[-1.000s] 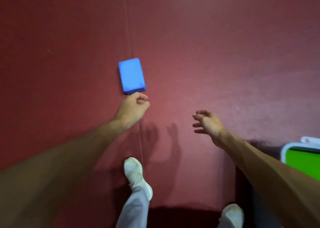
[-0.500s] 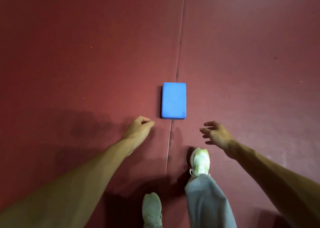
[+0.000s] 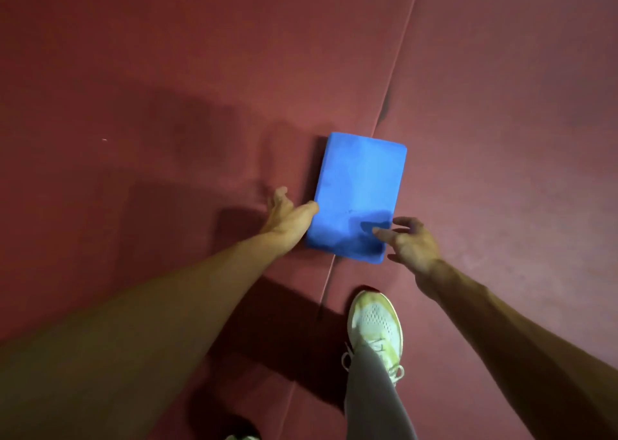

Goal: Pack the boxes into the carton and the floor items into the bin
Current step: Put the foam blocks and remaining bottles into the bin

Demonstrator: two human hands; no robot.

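Here a blue block (image 3: 359,197) lies flat on the red floor (image 3: 167,72), straddling a seam (image 3: 396,72) in the mat. The left hand (image 3: 287,214), fingers spread, presses its thumb against the block's edge at 9 o'clock. The right hand (image 3: 409,242), also spread wide, reaches over the corner at 5 o'clock, fingertips (image 3: 378,230) above the top face. No writing shows on the block. A white shoe (image 3: 376,327) stands at 6 o'clock.

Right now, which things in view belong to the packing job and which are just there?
Job:
- blue block on the floor
- left hand, at its left edge
- right hand, at its near right corner

Just there:
- red mat
- white shoe
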